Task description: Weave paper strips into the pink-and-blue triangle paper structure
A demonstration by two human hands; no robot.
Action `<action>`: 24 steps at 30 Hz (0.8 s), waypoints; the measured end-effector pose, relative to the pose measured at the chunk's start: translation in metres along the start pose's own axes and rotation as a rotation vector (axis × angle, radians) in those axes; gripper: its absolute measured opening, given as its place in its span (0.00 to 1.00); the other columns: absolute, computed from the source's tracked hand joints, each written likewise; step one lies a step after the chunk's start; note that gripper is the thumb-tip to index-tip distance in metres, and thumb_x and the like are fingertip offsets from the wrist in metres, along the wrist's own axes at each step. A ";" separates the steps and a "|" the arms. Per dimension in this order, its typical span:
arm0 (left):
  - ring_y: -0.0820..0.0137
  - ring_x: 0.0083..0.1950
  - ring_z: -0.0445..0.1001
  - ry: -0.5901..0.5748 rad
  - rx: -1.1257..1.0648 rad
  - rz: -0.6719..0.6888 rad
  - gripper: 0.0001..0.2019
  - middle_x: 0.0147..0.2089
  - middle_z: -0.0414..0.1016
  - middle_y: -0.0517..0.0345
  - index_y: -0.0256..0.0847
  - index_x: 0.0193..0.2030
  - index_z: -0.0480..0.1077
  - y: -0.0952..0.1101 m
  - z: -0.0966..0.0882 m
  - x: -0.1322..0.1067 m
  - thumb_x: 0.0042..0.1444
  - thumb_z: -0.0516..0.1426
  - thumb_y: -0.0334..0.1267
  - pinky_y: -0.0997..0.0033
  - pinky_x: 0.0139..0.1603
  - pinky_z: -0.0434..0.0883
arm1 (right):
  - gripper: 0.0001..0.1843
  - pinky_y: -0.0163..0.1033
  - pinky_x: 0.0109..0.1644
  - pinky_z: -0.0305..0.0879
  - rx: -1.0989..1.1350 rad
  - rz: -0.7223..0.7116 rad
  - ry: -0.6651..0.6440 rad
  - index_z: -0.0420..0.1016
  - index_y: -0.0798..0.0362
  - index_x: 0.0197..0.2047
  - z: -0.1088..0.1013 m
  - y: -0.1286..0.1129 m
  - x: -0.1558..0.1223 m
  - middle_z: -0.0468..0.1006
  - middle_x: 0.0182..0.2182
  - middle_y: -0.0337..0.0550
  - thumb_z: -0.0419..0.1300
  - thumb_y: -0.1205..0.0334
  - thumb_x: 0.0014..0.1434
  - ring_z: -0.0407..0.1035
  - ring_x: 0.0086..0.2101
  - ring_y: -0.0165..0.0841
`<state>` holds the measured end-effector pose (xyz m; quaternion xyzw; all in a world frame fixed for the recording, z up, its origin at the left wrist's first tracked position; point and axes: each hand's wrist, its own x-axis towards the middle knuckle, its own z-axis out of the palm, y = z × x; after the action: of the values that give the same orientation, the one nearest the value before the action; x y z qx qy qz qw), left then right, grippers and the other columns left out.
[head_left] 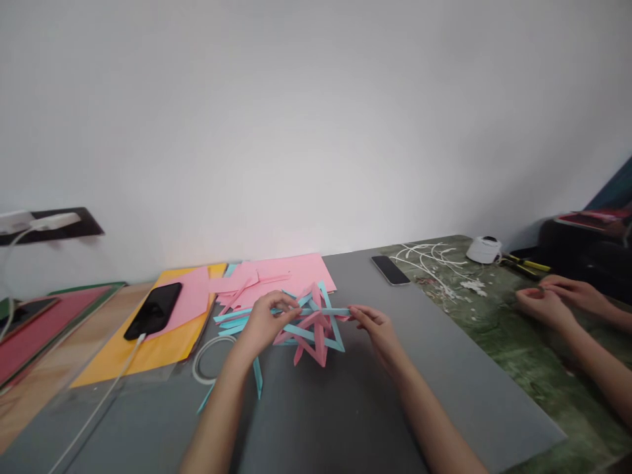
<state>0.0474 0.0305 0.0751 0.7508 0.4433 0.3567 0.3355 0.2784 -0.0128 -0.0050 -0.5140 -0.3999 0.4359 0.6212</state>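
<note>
Between my hands is a star-like model of folded pink and blue paper strips, held just over the grey mat. My left hand pinches it at its left side, thumb and fingers close together. At the right, my right hand grips the end of a blue strip that juts out of the model. Parts of the strips under my left fingers are hidden. Loose blue strips lie behind my left hand, and another blue strip is beside my left forearm.
Pink sheets lie at the back. To the left are a black phone on a yellow envelope and a coiled white cable. A second phone and white cords lie rightward. Another person's hands work at far right.
</note>
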 end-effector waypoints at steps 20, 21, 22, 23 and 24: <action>0.62 0.58 0.61 0.104 0.245 0.176 0.05 0.55 0.63 0.54 0.44 0.30 0.73 0.010 -0.010 -0.004 0.52 0.56 0.40 0.57 0.58 0.59 | 0.38 0.45 0.45 0.66 0.023 -0.097 -0.291 0.64 0.45 0.56 0.011 -0.013 -0.013 0.74 0.47 0.46 0.69 0.54 0.40 0.68 0.47 0.41; 0.62 0.59 0.61 0.084 0.220 0.150 0.06 0.57 0.63 0.54 0.44 0.30 0.73 0.009 -0.011 -0.004 0.51 0.56 0.41 0.57 0.58 0.59 | 0.40 0.46 0.47 0.66 0.019 -0.095 -0.322 0.61 0.43 0.57 0.013 -0.013 -0.015 0.73 0.48 0.46 0.69 0.55 0.40 0.66 0.49 0.41; 0.61 0.60 0.60 0.070 0.201 0.121 0.06 0.57 0.63 0.53 0.44 0.30 0.73 0.008 -0.012 -0.004 0.51 0.57 0.41 0.57 0.58 0.59 | 0.41 0.47 0.49 0.65 0.016 -0.086 -0.339 0.60 0.43 0.58 0.014 -0.013 -0.017 0.72 0.49 0.46 0.69 0.55 0.41 0.65 0.50 0.42; 0.61 0.61 0.60 0.058 0.188 0.091 0.06 0.58 0.63 0.53 0.44 0.31 0.73 0.007 -0.013 -0.004 0.50 0.57 0.41 0.57 0.58 0.60 | 0.41 0.48 0.50 0.64 0.021 -0.073 -0.346 0.59 0.42 0.59 0.016 -0.013 -0.018 0.71 0.50 0.46 0.68 0.55 0.42 0.64 0.51 0.42; 0.60 0.61 0.59 0.043 0.176 0.065 0.06 0.59 0.63 0.52 0.44 0.31 0.73 0.007 -0.014 -0.005 0.50 0.57 0.42 0.57 0.58 0.60 | 0.42 0.49 0.51 0.63 0.038 -0.063 -0.355 0.58 0.42 0.60 0.017 -0.013 -0.020 0.70 0.51 0.47 0.68 0.53 0.42 0.63 0.52 0.42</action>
<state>0.0372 0.0261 0.0870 0.7837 0.4552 0.3430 0.2469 0.2583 -0.0281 0.0090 -0.4045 -0.5109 0.5073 0.5639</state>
